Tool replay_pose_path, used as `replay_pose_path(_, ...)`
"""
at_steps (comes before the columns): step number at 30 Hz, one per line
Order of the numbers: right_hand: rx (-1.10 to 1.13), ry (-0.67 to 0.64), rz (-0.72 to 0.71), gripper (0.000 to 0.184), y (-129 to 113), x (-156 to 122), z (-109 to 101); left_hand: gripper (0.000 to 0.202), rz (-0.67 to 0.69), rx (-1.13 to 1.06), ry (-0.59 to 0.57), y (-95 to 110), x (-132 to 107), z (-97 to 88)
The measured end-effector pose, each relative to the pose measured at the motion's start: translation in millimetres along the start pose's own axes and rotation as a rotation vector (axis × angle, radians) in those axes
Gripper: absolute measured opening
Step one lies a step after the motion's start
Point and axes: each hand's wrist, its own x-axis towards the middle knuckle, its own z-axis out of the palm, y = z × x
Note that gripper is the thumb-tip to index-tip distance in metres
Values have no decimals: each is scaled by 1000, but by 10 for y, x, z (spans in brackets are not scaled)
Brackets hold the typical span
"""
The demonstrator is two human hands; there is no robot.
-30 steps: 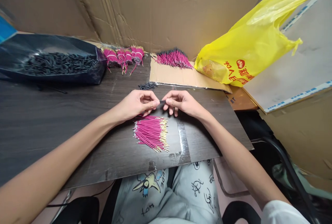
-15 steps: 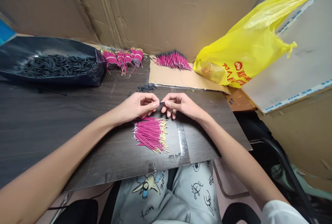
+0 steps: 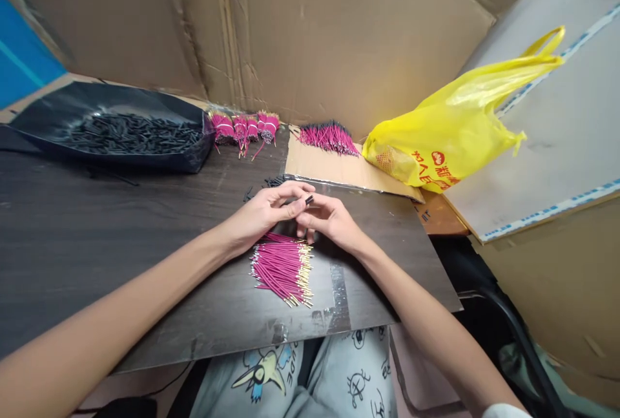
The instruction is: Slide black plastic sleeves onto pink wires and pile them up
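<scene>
Just beyond the loose pink wires [image 3: 282, 267], the left hand [image 3: 261, 212] and right hand [image 3: 325, 221] meet fingertip to fingertip, both pinching a short black tube [image 3: 309, 199] to steady it.

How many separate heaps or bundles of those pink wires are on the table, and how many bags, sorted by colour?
Loose pink wire heaps: 2, one under the hands and one on the cardboard sheet
Tied pink wire bundles: about 4; they overlap, so this count is uncertain
Yellow bags: 1
Black bags: 1
Total: about 8
</scene>
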Motion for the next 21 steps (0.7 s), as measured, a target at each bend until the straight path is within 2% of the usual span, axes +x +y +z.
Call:
replay_pose_path(4, -5, 103, -20, 39, 25, 36, 88, 29, -35, -194, -22, -40, -7, 61)
replay_pose_path(9, -6, 200, -10, 39, 5, 62, 136, 31, -28, -284, -30, -73, 3, 86)
replay_pose_path(14, -77, 265, -18, 40, -19, 97, 66, 28, -12, -362, 52, -1, -4, 92)
replay_pose_path(17, -230, 378, -11, 44, -130, 181, -184, 34, -11, -345, 120, 45, -12, 57)
replay_pose_path(21, -434, 591, 9, 47, -365, 447, -845, 33, -47, -196, 145, 22, -16, 23)
